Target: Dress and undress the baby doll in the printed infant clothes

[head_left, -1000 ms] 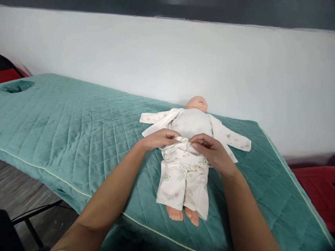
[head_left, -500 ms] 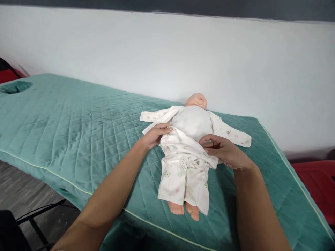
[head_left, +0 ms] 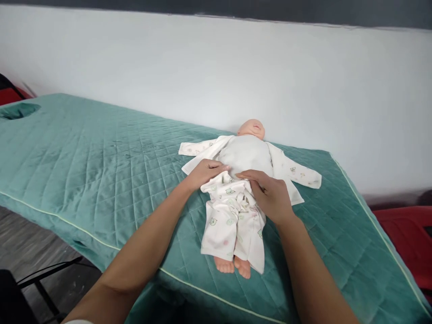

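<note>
A baby doll point(head_left: 245, 155) lies on its back, head toward the wall and feet toward me. It wears an open white printed jacket point(head_left: 297, 172) with both sleeves spread out. White printed baby pants point(head_left: 221, 225) cover its legs, and the bare feet stick out below the cuffs. My left hand point(head_left: 207, 174) is closed on the waistband at the doll's hip on the left. At the middle of the waist, my right hand point(head_left: 270, 191) has its fingers bent over the waistband, pinching the cloth. The fingertips of both hands are partly hidden.
A green quilted cover point(head_left: 111, 166) spreads over the bed, with a face hole point(head_left: 20, 110) at the far left. Behind it stands a white wall point(head_left: 168, 67). Red chairs point(head_left: 405, 238) show at the right and far left edges.
My right hand has moved left from the doll's hip to the middle of the waist. The waistband is bunched lower, and the jacket's right flap now shows beside it.
</note>
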Tool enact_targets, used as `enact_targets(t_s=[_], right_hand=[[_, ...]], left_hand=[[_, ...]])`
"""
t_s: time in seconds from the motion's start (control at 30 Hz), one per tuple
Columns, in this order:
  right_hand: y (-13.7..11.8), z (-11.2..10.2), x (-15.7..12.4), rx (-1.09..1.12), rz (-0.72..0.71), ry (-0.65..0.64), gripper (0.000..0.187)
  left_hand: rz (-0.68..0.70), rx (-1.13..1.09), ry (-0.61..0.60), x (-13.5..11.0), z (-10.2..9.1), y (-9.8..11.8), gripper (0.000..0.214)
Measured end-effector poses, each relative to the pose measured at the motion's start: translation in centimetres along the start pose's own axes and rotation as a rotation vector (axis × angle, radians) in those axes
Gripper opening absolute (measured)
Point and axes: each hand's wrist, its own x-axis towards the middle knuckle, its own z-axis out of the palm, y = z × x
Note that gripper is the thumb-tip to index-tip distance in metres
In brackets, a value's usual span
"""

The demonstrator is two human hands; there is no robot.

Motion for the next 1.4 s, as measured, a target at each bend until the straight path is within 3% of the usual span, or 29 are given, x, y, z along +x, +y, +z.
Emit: enact_targets(t_s=[0.13,0.23,0.33,0.47,0.63,0.87,1.07,1.2,1.4], right_hand=[[-0.1,0.5,-0.4,-0.184,-0.079,0.081,0.036],[-0.2,0.7,-0.4,-0.19,-0.083,0.085,0.038],[-0.5,1.0,-0.3,-0.136,-0.043,0.103,0.037],[-0.5,1.3,-0.3,-0.049,0.099,0.174,0.032],[0.3,1.2,0.0,0.16,0.257,0.166,0.022],[0.1,1.2,0.5,0.388,0.323,0.139,0.024],[-0.4,0.5,0.8,0.511,0.357,0.063,0.027],[-0.3,-0.2,0.8,0.58,0.368,0.016,0.025],[0.9,-1.5,0.7,0.61,0.44,0.075,0.021]], left_hand=[[0.067,0.142,-0.144,-0.5,0.1,1.0,0.034],[0.128,0.228,-0.269,-0.7,0.2,1.7,0.025],[0.175,0.324,-0.293,-0.8,0.4,2.2,0.019],[0.185,0.37,-0.238,-1.2,0.9,2.6,0.024],[0.39,0.28,-0.085,-1.2,1.5,2.0,0.014],[0.555,0.19,-0.003,-0.8,1.9,0.8,0.012],[0.475,0.252,0.1,-1.0,2.1,0.4,0.018],[0.511,0.315,0.155,-0.9,2.1,0.1,0.017],[0.453,0.287,0.246,-0.4,1.5,-0.5,0.019]])
